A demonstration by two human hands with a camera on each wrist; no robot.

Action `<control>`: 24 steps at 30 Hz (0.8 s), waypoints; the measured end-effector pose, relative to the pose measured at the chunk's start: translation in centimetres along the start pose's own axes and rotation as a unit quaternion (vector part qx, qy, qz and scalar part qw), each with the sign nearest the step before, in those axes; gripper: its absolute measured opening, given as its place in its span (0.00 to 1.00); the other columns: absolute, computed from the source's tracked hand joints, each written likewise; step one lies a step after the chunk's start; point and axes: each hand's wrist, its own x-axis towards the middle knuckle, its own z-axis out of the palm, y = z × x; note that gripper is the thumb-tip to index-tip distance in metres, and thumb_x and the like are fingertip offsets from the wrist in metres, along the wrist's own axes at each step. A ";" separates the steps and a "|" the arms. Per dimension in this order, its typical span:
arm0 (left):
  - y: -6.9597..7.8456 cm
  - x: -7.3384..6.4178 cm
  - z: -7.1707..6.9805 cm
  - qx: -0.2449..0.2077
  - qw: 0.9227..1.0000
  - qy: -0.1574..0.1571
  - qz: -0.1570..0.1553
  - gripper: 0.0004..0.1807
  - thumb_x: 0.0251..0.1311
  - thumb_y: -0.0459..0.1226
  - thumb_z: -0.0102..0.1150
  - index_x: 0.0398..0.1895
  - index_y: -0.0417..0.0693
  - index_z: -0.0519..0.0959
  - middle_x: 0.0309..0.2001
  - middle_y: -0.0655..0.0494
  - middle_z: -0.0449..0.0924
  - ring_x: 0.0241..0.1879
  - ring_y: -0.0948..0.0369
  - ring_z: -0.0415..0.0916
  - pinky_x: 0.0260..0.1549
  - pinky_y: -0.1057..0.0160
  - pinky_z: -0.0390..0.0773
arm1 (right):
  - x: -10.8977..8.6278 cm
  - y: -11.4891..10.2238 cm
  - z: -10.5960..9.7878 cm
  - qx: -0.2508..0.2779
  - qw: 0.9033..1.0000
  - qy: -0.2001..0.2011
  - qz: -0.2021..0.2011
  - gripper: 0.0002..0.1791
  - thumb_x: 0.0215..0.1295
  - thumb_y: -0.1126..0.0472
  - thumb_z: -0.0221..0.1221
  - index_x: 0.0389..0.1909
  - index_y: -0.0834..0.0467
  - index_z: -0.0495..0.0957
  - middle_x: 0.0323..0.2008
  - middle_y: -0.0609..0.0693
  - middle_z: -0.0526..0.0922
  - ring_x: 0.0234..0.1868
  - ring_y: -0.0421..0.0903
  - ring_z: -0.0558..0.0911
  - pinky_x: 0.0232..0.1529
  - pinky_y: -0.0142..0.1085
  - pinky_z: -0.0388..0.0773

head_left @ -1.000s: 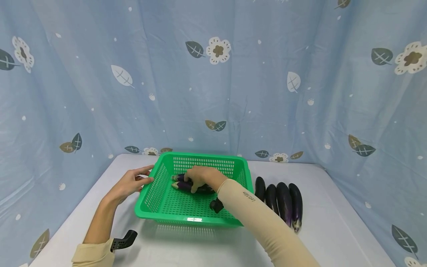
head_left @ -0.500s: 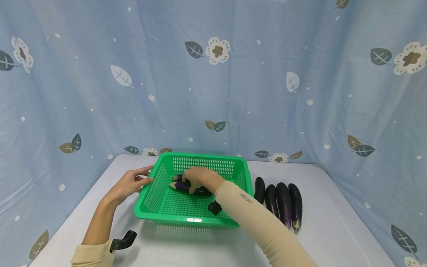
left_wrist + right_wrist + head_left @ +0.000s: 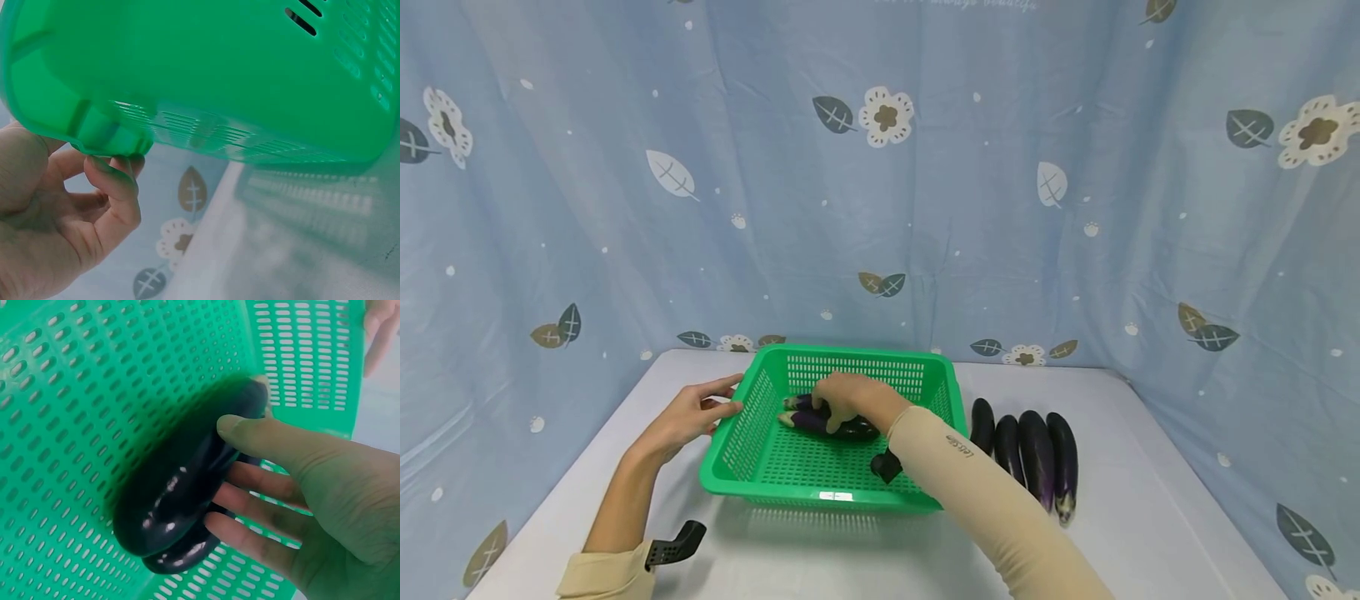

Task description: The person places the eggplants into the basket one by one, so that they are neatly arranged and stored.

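A green plastic basket [image 3: 775, 493] with slotted walls stands mid-table. My left hand [image 3: 688, 417] grips its left rim, thumb and fingers pinching the edge in the left wrist view. Inside lie two dark purple eggplants side by side, a nearer eggplant [image 3: 808, 422] and a farther eggplant [image 3: 799, 402], stem ends to the left. My right hand [image 3: 853, 396] reaches in over them. In the right wrist view, its thumb presses on the larger-looking eggplant [image 3: 175, 481], while its fingertips touch the second eggplant [image 3: 187, 553]. The hand hides part of both in the head view.
Several more eggplants [image 3: 1036, 454] lie in a row on the white table [image 3: 1142, 492], just right of the basket. A blue patterned curtain [image 3: 880, 200] hangs behind and along the sides. The right forearm crosses the basket's front right corner.
The nearer eggplant has slid slightly left inside the basket with my right hand on it. My left hand has stayed on the rim. The whole head view has shifted a little.
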 end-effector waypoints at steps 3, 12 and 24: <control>0.0 0.0 0.0 0.001 1.000 0.002 -0.004 0.38 0.66 0.46 0.60 0.75 0.45 0.59 0.60 0.34 0.68 0.33 0.65 0.72 0.26 0.60 0.75 | -0.1 0.3 -0.1 0.009 1.000 -0.002 -0.001 0.26 0.60 0.50 0.68 0.61 0.45 0.77 0.58 0.44 0.78 0.55 0.42 0.78 0.50 0.36 0.78; -0.1 -0.2 0.1 -0.002 1.000 0.003 -0.005 0.37 0.67 0.45 0.60 0.76 0.46 0.59 0.60 0.35 0.68 0.34 0.65 0.72 0.27 0.60 0.75 | -0.5 0.5 -0.3 0.034 0.999 -0.013 -0.005 0.28 0.60 0.51 0.69 0.62 0.46 0.76 0.52 0.45 0.79 0.46 0.41 0.78 0.44 0.35 0.77; -0.1 -0.1 0.1 0.001 1.000 0.000 -0.001 0.37 0.66 0.45 0.60 0.75 0.46 0.59 0.60 0.34 0.68 0.35 0.66 0.72 0.27 0.61 0.76 | -1.2 1.6 -0.3 0.065 0.998 -0.004 -0.013 0.29 0.59 0.52 0.69 0.63 0.46 0.76 0.45 0.44 0.81 0.43 0.38 0.78 0.43 0.33 0.77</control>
